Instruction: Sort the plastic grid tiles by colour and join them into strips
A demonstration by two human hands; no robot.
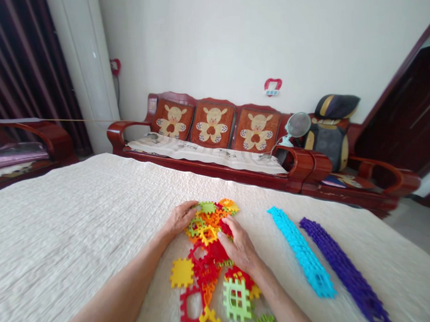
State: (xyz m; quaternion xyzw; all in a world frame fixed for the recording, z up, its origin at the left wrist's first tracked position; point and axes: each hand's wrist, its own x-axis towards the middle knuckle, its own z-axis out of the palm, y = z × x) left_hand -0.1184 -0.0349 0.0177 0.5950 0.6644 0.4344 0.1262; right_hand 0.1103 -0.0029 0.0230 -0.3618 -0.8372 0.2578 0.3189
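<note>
A loose heap of flat toothed plastic pieces in red, orange, yellow and green lies on the pale cloth. At the heap's far left edge, my left hand (182, 218) rests with fingers curved beside a green square piece (207, 207); its fingers look apart. My right hand (238, 244) reaches over the heap's right side, thumb and fingers apart, touching red pieces near a yellow frame piece (208, 234). Nearer to me lie a yellow square (182, 273), a red frame (183, 307) and a green window-like piece (237, 299).
To the right, a light blue row of stacked pieces (300, 249) and a purple one (342, 268) lie slanting on the quilted cloth (71, 220). Beyond the cloth's edge stand a wooden sofa (200, 165) with bear cushions, a small fan (298, 125) and wooden armchairs.
</note>
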